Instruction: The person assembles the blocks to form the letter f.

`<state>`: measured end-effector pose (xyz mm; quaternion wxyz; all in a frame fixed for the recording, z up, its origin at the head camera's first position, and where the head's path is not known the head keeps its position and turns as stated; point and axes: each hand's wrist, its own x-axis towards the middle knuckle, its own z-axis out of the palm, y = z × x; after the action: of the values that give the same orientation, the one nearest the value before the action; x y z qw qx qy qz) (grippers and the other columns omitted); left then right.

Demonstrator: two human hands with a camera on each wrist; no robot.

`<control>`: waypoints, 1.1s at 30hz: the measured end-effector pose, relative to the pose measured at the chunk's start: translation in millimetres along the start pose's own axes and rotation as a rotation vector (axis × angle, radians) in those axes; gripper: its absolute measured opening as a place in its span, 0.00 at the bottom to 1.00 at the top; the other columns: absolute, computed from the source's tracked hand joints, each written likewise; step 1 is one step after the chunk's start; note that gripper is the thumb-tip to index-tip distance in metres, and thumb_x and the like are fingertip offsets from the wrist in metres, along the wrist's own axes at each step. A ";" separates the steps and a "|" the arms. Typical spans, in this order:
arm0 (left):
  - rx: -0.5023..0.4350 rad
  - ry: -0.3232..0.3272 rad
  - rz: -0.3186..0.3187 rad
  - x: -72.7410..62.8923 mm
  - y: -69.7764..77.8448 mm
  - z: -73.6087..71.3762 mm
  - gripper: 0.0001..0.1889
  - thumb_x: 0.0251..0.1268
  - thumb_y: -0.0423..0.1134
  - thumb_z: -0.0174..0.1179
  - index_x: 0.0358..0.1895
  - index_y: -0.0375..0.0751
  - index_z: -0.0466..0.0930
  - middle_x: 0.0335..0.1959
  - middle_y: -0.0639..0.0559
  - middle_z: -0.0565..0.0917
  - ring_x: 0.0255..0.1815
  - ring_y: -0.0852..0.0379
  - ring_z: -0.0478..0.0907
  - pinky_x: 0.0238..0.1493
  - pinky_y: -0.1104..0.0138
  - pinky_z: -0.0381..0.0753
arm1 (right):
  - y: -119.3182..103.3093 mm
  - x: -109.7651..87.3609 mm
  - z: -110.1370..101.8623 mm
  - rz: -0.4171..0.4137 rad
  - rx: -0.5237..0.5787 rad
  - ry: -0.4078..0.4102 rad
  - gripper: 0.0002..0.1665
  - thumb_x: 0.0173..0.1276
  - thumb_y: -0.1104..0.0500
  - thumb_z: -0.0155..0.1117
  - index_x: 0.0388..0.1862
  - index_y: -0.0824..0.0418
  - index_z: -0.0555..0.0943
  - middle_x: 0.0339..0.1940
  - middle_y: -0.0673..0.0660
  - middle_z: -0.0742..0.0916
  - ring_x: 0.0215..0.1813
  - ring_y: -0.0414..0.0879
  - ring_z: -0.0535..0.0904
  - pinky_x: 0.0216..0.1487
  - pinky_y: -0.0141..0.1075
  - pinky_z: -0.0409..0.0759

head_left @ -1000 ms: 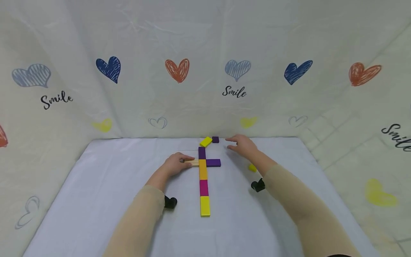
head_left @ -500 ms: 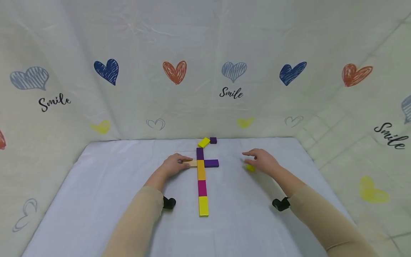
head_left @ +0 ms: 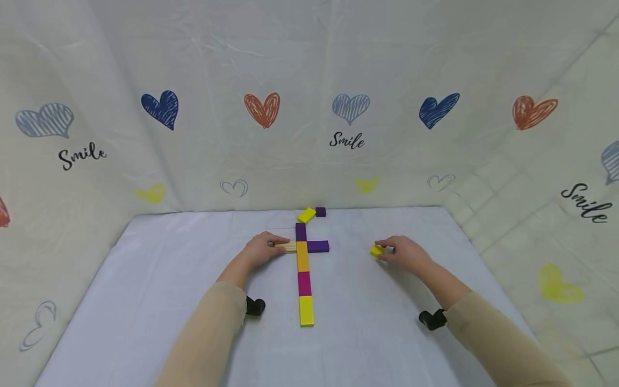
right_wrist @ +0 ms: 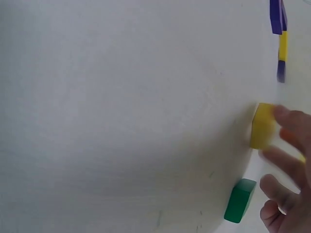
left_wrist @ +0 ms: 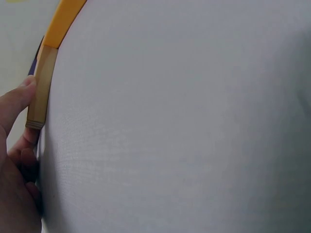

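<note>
My left hand (head_left: 258, 249) pinches a plain wooden block (left_wrist: 43, 87) between thumb and finger. One end of that block meets the side of an orange block (head_left: 302, 256). On the right, the thumb and finger of my right hand (head_left: 405, 253) lie at opposite sides of a yellow block (right_wrist: 262, 127), pinching it at the table. A row runs toward me through a purple block (head_left: 301, 232), the orange one, a magenta block (head_left: 304, 284) and a yellow front block (head_left: 307, 311). Opposite the wooden block, a second purple block (head_left: 318, 246) sticks out rightward.
Beyond the row, a slanted yellow block (head_left: 307, 215) touches a small dark purple block (head_left: 321, 212) near the back edge. A green block (right_wrist: 240, 200) lies beside my right hand in the right wrist view. White cloth (head_left: 358, 333) covers the table; a printed curtain (head_left: 300, 156) hangs behind.
My right hand has drawn back from near the far purple block, moved right and toward me, and closed its fingertips on the yellow block. My left hand stays on the wooden block.
</note>
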<state>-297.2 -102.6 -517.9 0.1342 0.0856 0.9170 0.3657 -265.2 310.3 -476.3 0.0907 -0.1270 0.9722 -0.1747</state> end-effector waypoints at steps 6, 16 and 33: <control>-0.006 0.000 0.002 -0.9 0.4 1.5 0.16 0.68 0.49 0.63 0.58 0.63 0.84 0.61 0.49 0.76 0.64 0.46 0.68 0.68 0.47 0.65 | -1.6 -0.9 4.6 0.047 0.002 -0.005 0.24 0.66 0.54 0.70 0.61 0.58 0.82 0.58 0.62 0.83 0.62 0.61 0.75 0.62 0.57 0.72; -0.006 0.003 -0.005 -1.5 0.5 0.5 0.16 0.68 0.50 0.63 0.58 0.63 0.84 0.62 0.49 0.76 0.64 0.46 0.68 0.68 0.48 0.65 | -3.5 4.7 4.0 0.010 -0.021 0.051 0.22 0.68 0.56 0.67 0.60 0.58 0.83 0.57 0.61 0.84 0.59 0.60 0.78 0.60 0.55 0.75; -0.015 0.001 -0.019 -1.6 2.1 -0.2 0.16 0.68 0.49 0.63 0.58 0.64 0.84 0.62 0.49 0.76 0.65 0.45 0.68 0.68 0.46 0.64 | -21.1 38.4 -9.5 0.013 0.032 0.068 0.22 0.70 0.57 0.66 0.62 0.55 0.82 0.58 0.58 0.83 0.56 0.56 0.78 0.56 0.51 0.78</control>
<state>-295.6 -101.6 -516.0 0.1377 0.0757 0.9151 0.3715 -299.2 283.5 -464.9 0.0606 -0.1132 0.9726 -0.1939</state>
